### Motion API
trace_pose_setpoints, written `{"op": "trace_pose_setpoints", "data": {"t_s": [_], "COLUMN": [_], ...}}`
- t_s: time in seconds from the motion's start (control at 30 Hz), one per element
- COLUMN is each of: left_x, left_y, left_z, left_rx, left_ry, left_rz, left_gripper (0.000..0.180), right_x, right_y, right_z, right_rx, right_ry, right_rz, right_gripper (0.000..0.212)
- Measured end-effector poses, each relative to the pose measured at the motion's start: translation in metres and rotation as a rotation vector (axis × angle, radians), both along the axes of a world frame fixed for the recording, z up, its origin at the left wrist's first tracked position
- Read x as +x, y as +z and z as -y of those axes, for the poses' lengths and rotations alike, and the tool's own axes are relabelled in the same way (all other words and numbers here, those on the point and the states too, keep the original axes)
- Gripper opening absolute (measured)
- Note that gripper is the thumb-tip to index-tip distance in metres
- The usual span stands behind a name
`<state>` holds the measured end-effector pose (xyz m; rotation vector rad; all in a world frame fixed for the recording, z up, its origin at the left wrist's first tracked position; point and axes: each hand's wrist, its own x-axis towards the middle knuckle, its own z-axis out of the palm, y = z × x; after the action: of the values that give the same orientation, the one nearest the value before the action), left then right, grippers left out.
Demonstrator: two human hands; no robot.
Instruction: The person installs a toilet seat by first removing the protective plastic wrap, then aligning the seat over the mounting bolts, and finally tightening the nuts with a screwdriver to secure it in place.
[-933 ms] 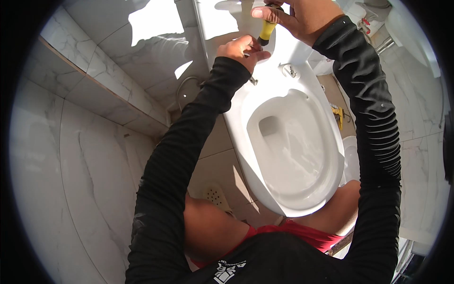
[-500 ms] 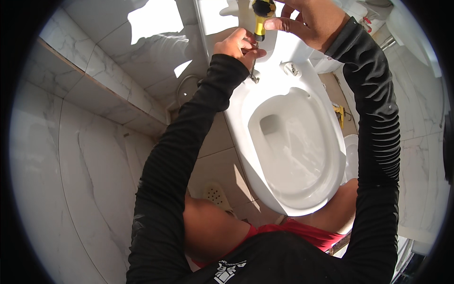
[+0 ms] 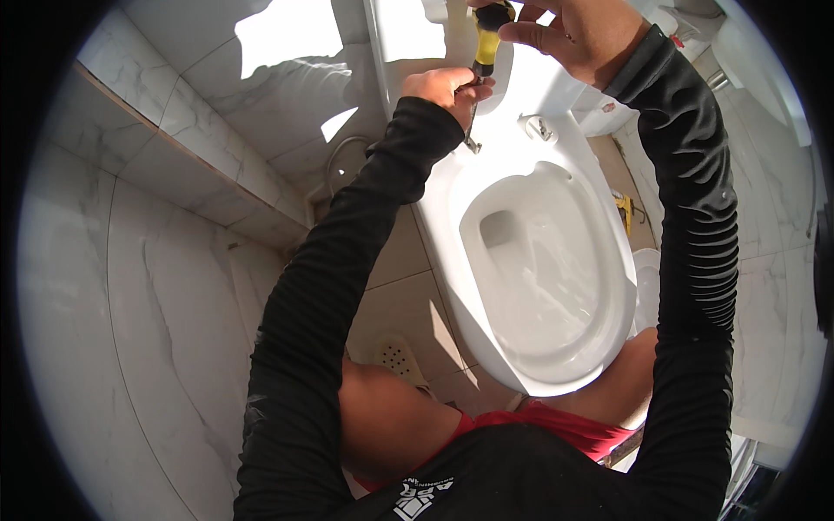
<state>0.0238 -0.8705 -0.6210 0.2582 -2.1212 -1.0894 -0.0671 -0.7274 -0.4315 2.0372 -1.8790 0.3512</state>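
Observation:
A white toilet bowl (image 3: 599,260) without a seat stands in front of me. My right hand (image 3: 578,35) grips the black-and-yellow handle of a screwdriver (image 3: 486,43) held upright above the back of the bowl. My left hand (image 3: 447,87) pinches the shaft low down, and the tip sits at the left seat-mount fitting (image 3: 472,146). A second metal fitting (image 3: 539,128) shows on the right of the rim's back. Both arms wear black sleeves.
A marble-tiled wall with a ledge (image 3: 174,165) runs along my left. A grey hose (image 3: 334,165) curves behind the bowl. A perforated slipper (image 3: 400,358) lies on the beige floor tiles, a yellow tool (image 3: 624,213) lies right of the bowl, and a white lid part (image 3: 645,286) lies beside it.
Both hands and the screwdriver have shifted slightly up the picture. The screwdriver now stands more upright, with my left hand still around its shaft.

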Motion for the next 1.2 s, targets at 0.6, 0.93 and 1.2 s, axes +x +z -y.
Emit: {"op": "trace_pose_setpoints", "data": {"t_s": [0.6,0.93,1.2], "left_x": [-0.003,0.005,0.002], "left_y": [-0.001,0.014,0.007], "left_z": [-0.004,-0.010,-0.005], "left_rx": [-0.001,-0.026,0.048], "left_ry": [0.046,0.080,-0.008], "left_rz": [0.182,0.184,0.016], "left_gripper": [0.035,0.036,0.013], "right_x": [0.000,-0.001,0.000], "right_y": [-0.002,-0.007,-0.007], "right_z": [0.006,0.004,-0.003], "right_rx": [0.160,0.027,-0.012], "right_ry": [-0.513,-0.251,-0.020], "right_rz": [-0.021,-0.065,0.266], "right_gripper": [0.032,0.029,0.027]}}
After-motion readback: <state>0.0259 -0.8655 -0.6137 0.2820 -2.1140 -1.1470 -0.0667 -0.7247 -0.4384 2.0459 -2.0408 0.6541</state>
